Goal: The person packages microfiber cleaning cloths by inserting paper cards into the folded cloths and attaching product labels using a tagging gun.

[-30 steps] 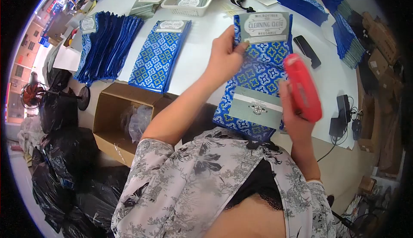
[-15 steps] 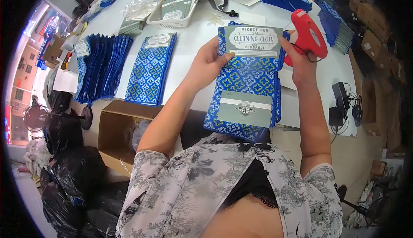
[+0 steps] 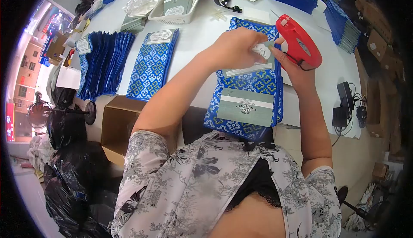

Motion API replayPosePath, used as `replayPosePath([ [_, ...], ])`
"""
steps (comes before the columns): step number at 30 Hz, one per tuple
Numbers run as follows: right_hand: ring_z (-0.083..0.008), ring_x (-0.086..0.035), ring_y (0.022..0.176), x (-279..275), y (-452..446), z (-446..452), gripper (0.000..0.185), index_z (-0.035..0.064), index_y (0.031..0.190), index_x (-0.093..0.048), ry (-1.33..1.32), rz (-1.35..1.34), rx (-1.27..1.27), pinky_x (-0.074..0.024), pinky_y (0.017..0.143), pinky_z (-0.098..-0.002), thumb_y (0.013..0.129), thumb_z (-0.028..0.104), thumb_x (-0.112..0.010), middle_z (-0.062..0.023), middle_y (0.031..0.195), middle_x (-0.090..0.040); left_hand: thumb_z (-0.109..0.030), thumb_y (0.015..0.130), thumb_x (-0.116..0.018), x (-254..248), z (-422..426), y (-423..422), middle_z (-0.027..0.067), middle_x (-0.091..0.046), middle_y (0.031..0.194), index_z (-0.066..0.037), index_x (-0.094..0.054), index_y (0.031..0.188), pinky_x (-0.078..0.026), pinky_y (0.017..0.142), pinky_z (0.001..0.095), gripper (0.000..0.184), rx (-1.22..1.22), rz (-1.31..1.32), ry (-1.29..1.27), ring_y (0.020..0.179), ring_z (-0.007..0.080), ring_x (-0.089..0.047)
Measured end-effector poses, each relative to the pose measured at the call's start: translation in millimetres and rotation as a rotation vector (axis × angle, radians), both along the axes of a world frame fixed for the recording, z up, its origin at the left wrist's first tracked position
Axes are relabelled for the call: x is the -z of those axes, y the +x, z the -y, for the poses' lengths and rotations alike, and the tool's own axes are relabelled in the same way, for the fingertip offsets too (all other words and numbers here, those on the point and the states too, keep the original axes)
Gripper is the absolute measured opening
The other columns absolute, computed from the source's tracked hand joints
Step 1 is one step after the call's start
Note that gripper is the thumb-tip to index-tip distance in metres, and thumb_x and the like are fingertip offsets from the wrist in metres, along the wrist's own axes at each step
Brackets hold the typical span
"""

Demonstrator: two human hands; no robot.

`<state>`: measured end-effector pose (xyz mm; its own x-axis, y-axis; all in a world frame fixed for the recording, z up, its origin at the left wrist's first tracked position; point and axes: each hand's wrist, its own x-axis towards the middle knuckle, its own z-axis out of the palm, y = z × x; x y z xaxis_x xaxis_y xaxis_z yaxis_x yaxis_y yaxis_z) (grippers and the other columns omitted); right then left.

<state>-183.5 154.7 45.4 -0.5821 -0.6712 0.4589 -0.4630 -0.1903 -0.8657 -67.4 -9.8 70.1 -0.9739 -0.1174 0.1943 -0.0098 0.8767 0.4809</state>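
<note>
A stack of blue patterned cleaning cloths point(image 3: 249, 81) hangs tilted over the table's near edge. Across its upper part is a grey-green card label point(image 3: 248, 72), partly covered by my left hand point(image 3: 238, 46), whose curled thumb and fingers grip the label near its right side. My right hand point(image 3: 297, 68) is closed around a red tagging gun point(image 3: 303, 42) with a thin needle at its upper end. The right thumb rests by the cloth's right edge. A second grey-green card point(image 3: 245, 107) lies on the lower part of the cloths.
To the left lie a labelled cloth bundle point(image 3: 152, 66) and a thick row of folded cloths point(image 3: 105, 61). Behind them is a white basket point(image 3: 172, 20) of cards. A power adapter point(image 3: 343, 104) sits at right; an open cardboard box point(image 3: 118, 128) stands below the table edge.
My left hand has moved from the cloth's left edge across the label to its right side. The tagging gun has shifted slightly down and tilted, still in my right hand.
</note>
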Motion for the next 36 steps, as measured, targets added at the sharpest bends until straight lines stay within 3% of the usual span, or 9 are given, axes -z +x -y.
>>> replayPosePath([
  [7, -0.0037, -0.057, 0.071, 12.3, -11.0, -7.6, 0.027, 0.0028, 0.111, -0.065, 0.105, -0.133, 0.087, -0.0466, 0.063, -0.0202, 0.086, 0.005, -0.075, 0.0002, 0.094, -0.067, -0.026, 0.078, -0.075, 5.2, 3.8, -1.8, 0.0199, -0.069, 0.102, -0.003, -0.064, 0.121, -0.051, 0.086, 0.042, 0.05, 0.039, 0.05, 0.089, 0.099, 0.0355, -0.066],
  [10, -0.0047, -0.058, 0.072, 12.8, -2.5, -2.3, 0.029, 0.0022, 0.112, -0.065, -0.032, -0.121, 0.055, -0.048, 0.065, -0.0205, 0.085, 0.005, -0.075, -0.0006, 0.095, -0.068, -0.023, 0.078, -0.074, 8.1, -2.1, -4.0, 0.0193, -0.069, 0.101, -0.004, -0.065, 0.118, -0.052, 0.085, 0.0419, 0.045, 0.034, 0.045, -0.001, 0.099, 0.0354, -0.066],
  [12, -0.0057, -0.062, 0.074, 15.5, -0.7, 1.2, 0.032, 0.0018, 0.114, -0.064, -0.117, -0.288, 0.103, -0.0488, 0.066, -0.0202, 0.084, 0.004, -0.076, -0.0015, 0.097, -0.068, -0.02, 0.078, -0.073, 5.4, -10.2, -6.0, 0.0186, -0.07, 0.102, -0.006, -0.067, 0.117, -0.052, 0.083, 0.0427, 0.042, -0.002, 0.206, -0.069, 0.098, 0.0354, -0.067],
  [16, -0.0087, -0.065, 0.08, 28.0, -6.2, -6.7, 0.031, 0.0019, 0.115, -0.064, -0.025, -0.102, 0.164, -0.0499, 0.067, -0.0212, 0.085, 0.004, -0.075, -0.003, 0.098, -0.069, -0.019, 0.077, -0.072, 21.2, -4.3, -11.1, 0.0189, -0.07, 0.097, -0.006, -0.069, 0.112, -0.053, 0.081, 0.0413, 0.038, -0.053, 0.102, -0.019, 0.094, 0.0349, -0.068],
  [18, -0.0106, -0.067, 0.082, 26.5, -6.5, -20.9, 0.03, 0.0015, 0.115, -0.064, 0.049, -0.026, 0.163, -0.0506, 0.067, -0.0221, 0.087, 0.005, -0.074, -0.0037, 0.099, -0.069, -0.012, 0.08, -0.073, 21.8, 5.1, -13.6, 0.0143, -0.072, 0.089, 0.0, -0.068, 0.107, -0.051, 0.077, 0.0352, 0.03, 0.045, 0.17, 0.321, 0.082, 0.0239, -0.069],
  [22, -0.0142, -0.068, 0.084, 32.4, -10.9, -56.6, 0.03, -0.001, 0.116, -0.063, 0.175, 0.116, 0.146, -0.0518, 0.067, -0.0237, 0.089, 0.008, -0.073, -0.0063, 0.101, -0.069, -0.01, 0.077, -0.075, 31.3, 13.7, -19.7, 0.0076, -0.072, 0.09, 0.001, -0.069, 0.105, -0.051, 0.076, 0.0296, 0.031, 0.096, 0.221, 0.549, 0.08, 0.0127, -0.065],
  [27, -0.0118, -0.066, 0.081, 57.3, -0.6, -80.7, 0.028, -0.0022, 0.114, -0.064, 0.262, 0.078, 0.1, -0.051, 0.064, -0.0242, 0.089, 0.008, -0.072, -0.0069, 0.095, -0.069, -0.012, 0.071, -0.076, 24.6, 20.0, -14.1, 0.008, -0.072, 0.094, 0.0, -0.068, 0.107, -0.051, 0.077, 0.0272, 0.039, 0.201, 0.235, 0.63, 0.082, 0.0141, -0.067],
  [29, -0.0086, -0.063, 0.077, 48.9, 8.5, -82.5, 0.023, -0.003, 0.109, -0.067, 0.441, 0.062, 0.029, -0.0501, 0.064, -0.0235, 0.089, 0.008, -0.072, -0.0045, 0.09, -0.069, -0.012, 0.069, -0.077, 25.9, 20.7, -13.4, 0.0081, -0.072, 0.094, 0.0, -0.069, 0.106, -0.051, 0.077, 0.0271, 0.039, 0.164, 0.259, 0.593, 0.081, 0.0153, -0.067],
  [36, -0.0057, -0.058, 0.071, 42.8, 13.6, -76.6, 0.024, -0.0032, 0.109, -0.068, 0.408, -0.03, -0.002, -0.0471, 0.061, -0.0221, 0.089, 0.009, -0.073, -0.0011, 0.083, -0.067, -0.01, 0.068, -0.078, 36.4, 21.3, -17.8, 0.0077, -0.072, 0.091, 0.0, -0.069, 0.103, -0.051, 0.076, 0.0274, 0.037, 0.138, 0.237, 0.564, 0.08, 0.015, -0.067],
])
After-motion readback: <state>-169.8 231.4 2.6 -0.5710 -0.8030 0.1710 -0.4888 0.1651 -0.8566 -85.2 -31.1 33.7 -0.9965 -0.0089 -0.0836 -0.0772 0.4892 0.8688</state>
